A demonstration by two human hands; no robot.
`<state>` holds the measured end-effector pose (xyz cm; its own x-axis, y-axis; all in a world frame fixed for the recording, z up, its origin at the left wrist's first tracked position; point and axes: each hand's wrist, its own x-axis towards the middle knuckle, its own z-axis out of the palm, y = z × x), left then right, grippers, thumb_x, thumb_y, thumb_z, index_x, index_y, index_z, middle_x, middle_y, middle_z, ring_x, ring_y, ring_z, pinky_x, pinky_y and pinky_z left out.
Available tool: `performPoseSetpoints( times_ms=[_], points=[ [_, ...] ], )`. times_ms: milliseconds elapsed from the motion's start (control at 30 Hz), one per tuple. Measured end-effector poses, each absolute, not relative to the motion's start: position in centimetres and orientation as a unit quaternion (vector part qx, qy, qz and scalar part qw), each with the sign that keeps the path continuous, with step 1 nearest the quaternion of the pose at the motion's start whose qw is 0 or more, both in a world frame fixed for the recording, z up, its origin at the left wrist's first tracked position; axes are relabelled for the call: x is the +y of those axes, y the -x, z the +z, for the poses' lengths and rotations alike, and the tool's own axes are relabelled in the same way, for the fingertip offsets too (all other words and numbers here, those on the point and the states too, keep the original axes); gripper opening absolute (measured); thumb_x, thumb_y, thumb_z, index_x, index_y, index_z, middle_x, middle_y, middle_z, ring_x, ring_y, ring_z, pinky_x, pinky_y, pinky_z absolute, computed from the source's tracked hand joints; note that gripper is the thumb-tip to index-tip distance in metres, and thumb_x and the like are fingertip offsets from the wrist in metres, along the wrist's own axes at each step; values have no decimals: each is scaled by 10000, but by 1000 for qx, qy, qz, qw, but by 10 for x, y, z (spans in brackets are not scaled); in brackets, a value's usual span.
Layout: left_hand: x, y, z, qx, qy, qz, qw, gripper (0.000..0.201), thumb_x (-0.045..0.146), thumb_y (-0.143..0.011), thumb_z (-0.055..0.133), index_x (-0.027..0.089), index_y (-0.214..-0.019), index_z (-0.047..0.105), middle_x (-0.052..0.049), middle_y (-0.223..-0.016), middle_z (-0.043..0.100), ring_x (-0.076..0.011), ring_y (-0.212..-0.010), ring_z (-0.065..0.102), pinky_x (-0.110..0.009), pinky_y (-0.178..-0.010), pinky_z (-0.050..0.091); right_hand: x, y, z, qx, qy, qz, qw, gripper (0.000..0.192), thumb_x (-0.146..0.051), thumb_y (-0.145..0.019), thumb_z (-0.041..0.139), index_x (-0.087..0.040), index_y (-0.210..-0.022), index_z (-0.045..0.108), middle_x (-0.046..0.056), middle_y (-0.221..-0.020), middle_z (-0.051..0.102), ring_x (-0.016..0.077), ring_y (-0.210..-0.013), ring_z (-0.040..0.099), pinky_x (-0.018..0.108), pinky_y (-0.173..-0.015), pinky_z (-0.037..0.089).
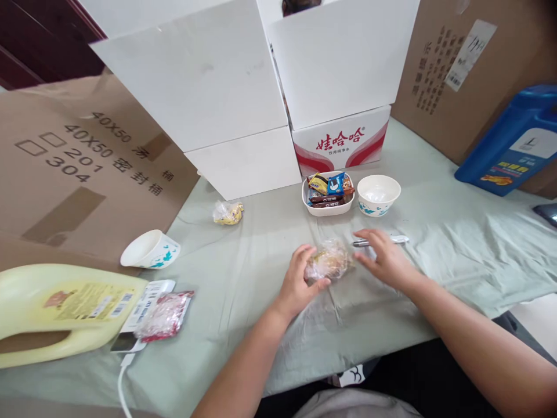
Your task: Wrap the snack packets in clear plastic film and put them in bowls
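Both forearms reach in from the bottom edge toward the middle of the cloth-covered table (456, 232), where a wrapped pastry (329, 261) in clear crinkled plastic lies on the cloth. Left hand (300, 283) curls around the pastry's near-left end, thumb and fingers closed on the wrapper. Right hand (383, 258) lies just beside the pastry at 3 o'clock, fingers loosely spread and flat; whether its fingertips touch the wrapper cannot be told. A silver pen (380, 240) lies at the right hand's 12 o'clock, partly under the fingers.

At 12 o'clock from the pastry stands a white dish of wrapped snacks (327, 194), and just right of it a white bowl (378, 194) with teal marks. Behind these are white boxes (204, 81) and 1 red-and-white carton (342, 145). Near 10 o'clock lies a small yellow packet (227, 213). Farther out near 9 o'clock a paper cup (149, 249) lies tipped on its side. At 8 o'clock sit a red-and-white packet (163, 316) and a yellow jug (61, 310) on its side. At 2 o'clock, well apart, a blue jug (513, 139) leans against brown cardboard (435, 64).
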<state>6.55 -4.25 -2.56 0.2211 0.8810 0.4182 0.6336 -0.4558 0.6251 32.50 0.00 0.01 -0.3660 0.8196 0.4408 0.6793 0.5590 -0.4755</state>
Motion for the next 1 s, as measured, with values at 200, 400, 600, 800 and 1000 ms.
performPoseSetpoints(
  times_ms=[200, 400, 600, 800, 1000],
  points=[
    [-45, -69, -18, 457, -757, 411, 223, 275, 251, -854, 629, 262, -1128, 647, -89, -1167, 617, -214, -1061, 632, -376, -935, 530, -17, -299, -7, -842, 384, 197, 323, 238, -222, -912, 502, -213, -1136, 584, 105, -1073, 615, 221, -931, 644, 374, -793, 544],
    [-32, -52, -17, 554, -570, 531, 295, 112, 289, -799, 650, 205, -874, 650, -62, -977, 678, -185, -888, 659, -318, -795, 538, -5, -316, -6, -787, 457, 213, 356, 131, -167, -849, 453, -225, -904, 556, 33, -844, 634, 180, -754, 617, 308, -690, 506],
    [-30, -28, -11, 605, -478, 605, 198, 65, 224, -789, 563, 197, -848, 566, -25, -823, 640, -162, -822, 640, -303, -792, 515, -2, -327, 0, -736, 492, 169, 434, 277, -97, -771, 410, -245, -939, 574, 63, -1085, 666, 227, -1057, 614, 419, -943, 475],
    [-49, -47, 12, 477, -785, 393, -35, 453, 277, -850, 607, 178, -1281, 510, -122, -1208, 637, -275, -1190, 547, -452, -990, 423, -16, -325, 21, -802, 373, 147, 443, 380, -261, -897, 516, -203, -1272, 500, 145, -1237, 596, 258, -1105, 595, 411, -875, 508],
    [-64, -69, 19, 400, -882, 239, -73, 232, 46, -879, 506, 209, -901, 669, -14, -824, 700, -210, -967, 603, -389, -886, 417, -25, -323, 27, -933, 289, 109, 184, 208, -176, -925, 460, -191, -950, 666, 34, -764, 675, 143, -673, 609, 266, -628, 403]
  ],
)
